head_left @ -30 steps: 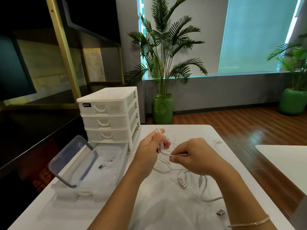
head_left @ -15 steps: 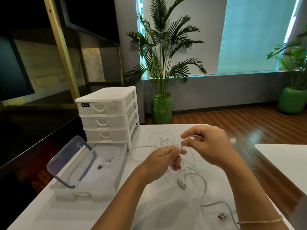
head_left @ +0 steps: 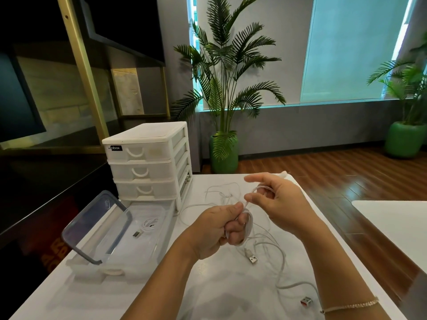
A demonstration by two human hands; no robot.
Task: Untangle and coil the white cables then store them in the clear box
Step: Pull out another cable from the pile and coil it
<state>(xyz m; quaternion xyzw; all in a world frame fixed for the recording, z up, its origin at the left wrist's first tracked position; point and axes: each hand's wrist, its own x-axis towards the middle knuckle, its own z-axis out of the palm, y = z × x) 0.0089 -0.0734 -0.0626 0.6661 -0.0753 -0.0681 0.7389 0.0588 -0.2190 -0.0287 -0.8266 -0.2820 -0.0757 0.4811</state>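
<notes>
Box [head_left: 120, 239] sits open at left on the tabletop [head_left: 208, 296], lid [head_left: 92, 227] propped, one coiled cable [head_left: 149, 224] already inside. Centre: our left hand [head_left: 221, 229] grips a few loops wound round its fingers; right hand [head_left: 277, 202] pinches the same cable [head_left: 250, 197] just above, feeding it. Rest of the cables [head_left: 272, 245] lie loose between and right of us. Light, limp, springy: we'd hold near the plugs. Tangle's crossings hard to read; the cable's far end runs out of frame.

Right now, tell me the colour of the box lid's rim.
Grey-blue rim on the clear lid, seen in the head view.
</notes>
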